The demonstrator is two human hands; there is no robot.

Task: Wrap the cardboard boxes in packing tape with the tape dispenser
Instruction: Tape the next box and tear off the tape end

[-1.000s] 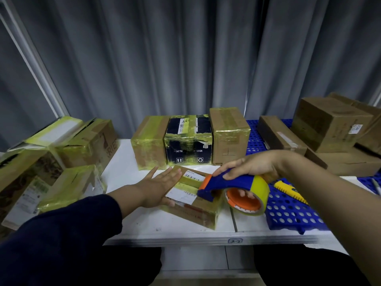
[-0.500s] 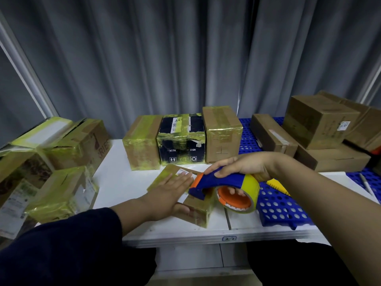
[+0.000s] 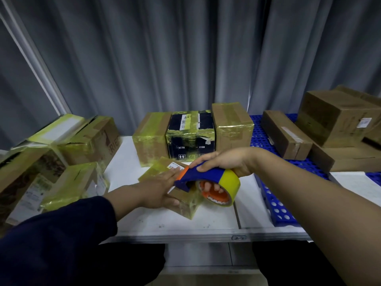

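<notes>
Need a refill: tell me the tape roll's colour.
The tape roll is yellow with an orange core, clearest in head view.

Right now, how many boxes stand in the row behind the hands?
3: a taped brown box at left, a black box in the middle, a taller brown box at right.

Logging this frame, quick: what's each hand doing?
Left hand: open, flat on the small box.
Right hand: holding the tape dispenser.

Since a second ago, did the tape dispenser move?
Yes. The dispenser slid left: against the black box behind it, its roll now sits under the box's right edge instead of well to the right.
</notes>
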